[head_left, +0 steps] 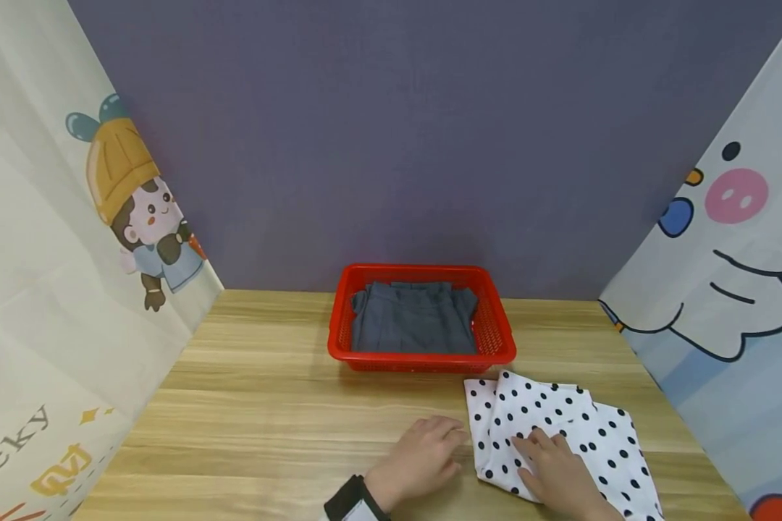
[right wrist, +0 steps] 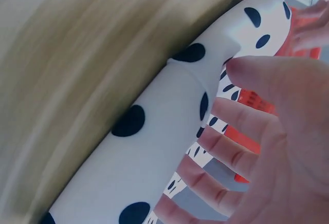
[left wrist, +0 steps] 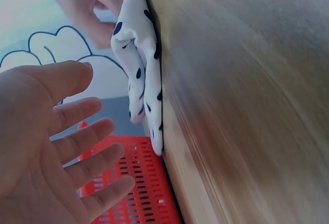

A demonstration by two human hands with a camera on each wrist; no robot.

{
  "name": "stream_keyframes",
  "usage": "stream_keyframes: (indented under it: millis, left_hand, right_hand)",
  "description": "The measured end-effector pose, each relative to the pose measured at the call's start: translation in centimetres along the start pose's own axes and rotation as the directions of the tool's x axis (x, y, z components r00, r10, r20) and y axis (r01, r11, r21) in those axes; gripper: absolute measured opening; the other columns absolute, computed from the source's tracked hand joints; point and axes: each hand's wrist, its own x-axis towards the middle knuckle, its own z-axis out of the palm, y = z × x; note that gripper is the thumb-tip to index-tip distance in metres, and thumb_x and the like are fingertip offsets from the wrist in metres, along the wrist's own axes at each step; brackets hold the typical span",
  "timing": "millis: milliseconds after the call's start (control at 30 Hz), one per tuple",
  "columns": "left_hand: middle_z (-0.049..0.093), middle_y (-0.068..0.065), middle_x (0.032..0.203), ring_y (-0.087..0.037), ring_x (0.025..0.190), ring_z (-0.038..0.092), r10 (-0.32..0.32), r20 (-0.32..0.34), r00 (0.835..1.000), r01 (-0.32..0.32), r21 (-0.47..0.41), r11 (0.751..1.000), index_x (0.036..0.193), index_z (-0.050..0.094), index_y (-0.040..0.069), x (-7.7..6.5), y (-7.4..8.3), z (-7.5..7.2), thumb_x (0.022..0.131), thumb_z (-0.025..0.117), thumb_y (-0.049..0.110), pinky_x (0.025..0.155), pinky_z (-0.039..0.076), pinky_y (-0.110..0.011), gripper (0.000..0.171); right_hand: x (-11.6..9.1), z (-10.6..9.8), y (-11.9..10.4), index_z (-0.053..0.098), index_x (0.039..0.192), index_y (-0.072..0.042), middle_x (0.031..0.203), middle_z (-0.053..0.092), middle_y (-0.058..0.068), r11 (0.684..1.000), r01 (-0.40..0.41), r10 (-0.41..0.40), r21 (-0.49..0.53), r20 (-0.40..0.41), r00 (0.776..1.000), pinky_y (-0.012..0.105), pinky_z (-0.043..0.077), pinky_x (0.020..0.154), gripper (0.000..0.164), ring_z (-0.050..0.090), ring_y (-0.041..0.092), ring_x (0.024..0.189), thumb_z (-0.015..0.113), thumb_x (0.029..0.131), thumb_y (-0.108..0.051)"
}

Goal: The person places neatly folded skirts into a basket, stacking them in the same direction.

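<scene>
A white cloth with black dots (head_left: 615,452), folded over in layers, lies at the right front of the table. My right hand (head_left: 554,470) rests on top of it, fingers spread and fairly straight; in the right wrist view the fingers (right wrist: 226,157) touch the folded fabric (right wrist: 159,126) without pinching it. Just left of the cloth's edge is my left hand (head_left: 423,456), palm turned toward it. The left wrist view shows the left fingers (left wrist: 92,165) apart and relaxed, with nothing in them, beside the dotted cloth's folded edge (left wrist: 139,44).
A red plastic basket (head_left: 423,359) stands behind the hands, against the dark grey back panel (head_left: 417,145). Folded dark grey fabric (head_left: 417,318) lies inside it. Printed curtains (head_left: 45,217) border both sides of the wood-grain table (head_left: 247,405).
</scene>
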Motion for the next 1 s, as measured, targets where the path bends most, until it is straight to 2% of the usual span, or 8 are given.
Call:
stream_keyframes:
  millis: [67,233,433,533,733,833,1000]
  left_hand:
    - [0.056,0.003,0.124,-0.013,0.114,0.051,0.01,0.021,1.0,-0.01,0.007,1.0,0.118,0.06,0.02,0.1,0.2,0.0,0.082,0.064,0.034,0.091,0.043,-0.029,0.039]
    - [0.054,0.004,0.127,-0.013,0.117,0.05,0.011,0.073,0.997,-0.007,-0.048,0.999,0.119,0.059,0.021,0.3,0.4,0.1,0.085,0.061,0.035,0.093,0.042,-0.03,0.037]
    - [0.054,0.005,0.129,-0.014,0.117,0.05,0.004,0.175,0.985,0.01,-0.075,0.997,0.122,0.058,0.021,0.0,0.3,0.3,0.086,0.06,0.04,0.093,0.042,-0.03,0.041]
    - [0.055,0.004,0.127,-0.014,0.115,0.051,-0.024,0.22,0.975,0.04,-0.07,0.997,0.119,0.06,0.021,-0.3,0.3,0.3,0.085,0.06,0.039,0.091,0.043,-0.029,0.038]
    - [0.058,0.004,0.122,-0.013,0.111,0.053,-0.091,0.272,0.958,0.115,-0.074,0.991,0.111,0.064,0.02,-0.9,-0.3,-0.2,0.081,0.063,0.037,0.087,0.045,-0.029,0.034]
    - [0.057,0.006,0.122,-0.012,0.112,0.052,-0.13,0.311,0.942,0.17,-0.106,0.98,0.111,0.064,0.021,-1.5,-0.8,-0.5,0.08,0.064,0.036,0.089,0.044,-0.031,0.035]
    - [0.057,0.005,0.122,-0.013,0.112,0.052,-0.171,0.323,0.931,0.222,-0.13,0.966,0.112,0.064,0.02,-2.7,-1.8,-0.9,0.078,0.065,0.036,0.09,0.044,-0.032,0.037]
  right_hand:
    - [0.0,0.2,-0.5,0.066,0.112,-0.014,0.091,0.052,-0.004,1.0,0.005,-0.005,-0.003,0.009,1.0,0.037,0.047,0.059,0.041,0.049,0.021,0.08,0.072,0.075,-0.03]
    - [0.3,0.4,-2.0,0.065,0.114,-0.018,0.091,0.051,-0.006,1.0,0.017,-0.017,0.0,0.039,0.999,0.04,0.047,0.061,0.043,0.048,0.019,0.081,0.072,0.074,-0.033]
    - [0.4,0.7,-4.1,0.064,0.115,-0.018,0.092,0.05,-0.006,0.998,0.061,-0.062,0.029,0.035,0.997,0.039,0.045,0.059,0.045,0.046,0.019,0.084,0.072,0.074,-0.036]
    - [0.6,0.7,-4.8,0.064,0.115,-0.017,0.092,0.05,-0.005,0.997,0.071,-0.073,0.032,0.052,0.996,0.04,0.045,0.061,0.046,0.045,0.018,0.085,0.072,0.075,-0.036]
    - [0.7,1.0,-6.0,0.063,0.116,-0.017,0.095,0.051,-0.004,0.991,0.131,-0.131,0.04,-0.012,0.991,0.039,0.044,0.062,0.044,0.046,0.018,0.086,0.07,0.076,-0.035]
    - [0.9,0.9,-6.5,0.062,0.117,-0.017,0.099,0.052,-0.003,0.984,0.169,-0.168,0.055,-0.017,0.986,0.038,0.044,0.064,0.043,0.047,0.018,0.089,0.068,0.078,-0.035]
    - [1.1,0.6,-6.8,0.06,0.119,-0.015,0.104,0.051,-0.002,0.973,0.212,-0.206,0.093,-0.07,0.976,0.039,0.046,0.073,0.041,0.049,0.016,0.093,0.066,0.081,-0.031]
